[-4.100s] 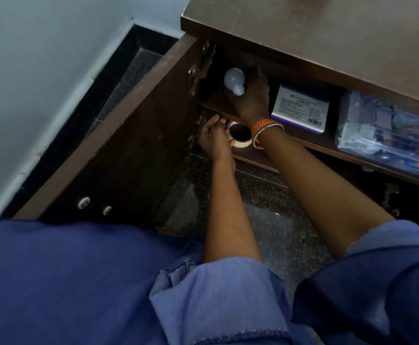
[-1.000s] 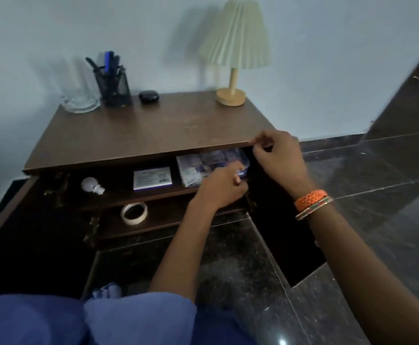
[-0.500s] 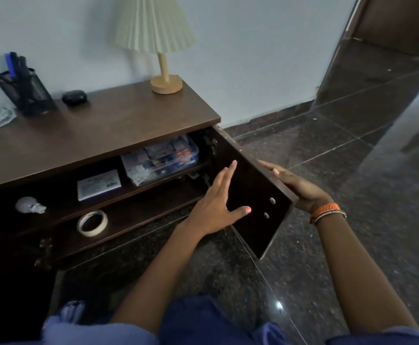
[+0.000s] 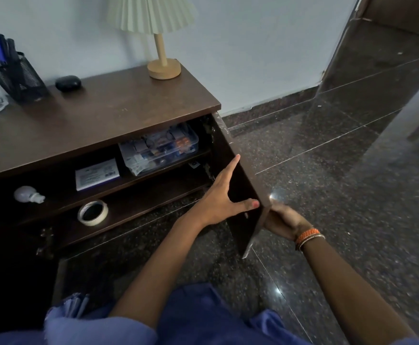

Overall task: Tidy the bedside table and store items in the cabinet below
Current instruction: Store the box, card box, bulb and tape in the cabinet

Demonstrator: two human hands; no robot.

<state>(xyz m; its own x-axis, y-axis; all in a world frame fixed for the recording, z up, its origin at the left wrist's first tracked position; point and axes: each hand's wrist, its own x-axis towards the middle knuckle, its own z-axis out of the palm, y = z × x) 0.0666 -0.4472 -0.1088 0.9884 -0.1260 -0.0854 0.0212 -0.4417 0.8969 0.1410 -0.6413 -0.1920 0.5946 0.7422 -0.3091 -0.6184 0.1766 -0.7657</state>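
Since half a second ago our right hand slid down the outer face of the right cabinet door; its fingers are hidden behind the panel, so grip can't be told. Left hand lies flat and spread on the inner face, grasping nothing. Door stands ajar at 3 o'clock of the shelves. Stored inside: clear box, card, bulb on upper shelf, tape roll on lower one.

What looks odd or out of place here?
Little stands out. The light bulb lies loose on its side on the upper shelf, so it may roll. Both cabinet doors are open; the right door is between both hands.
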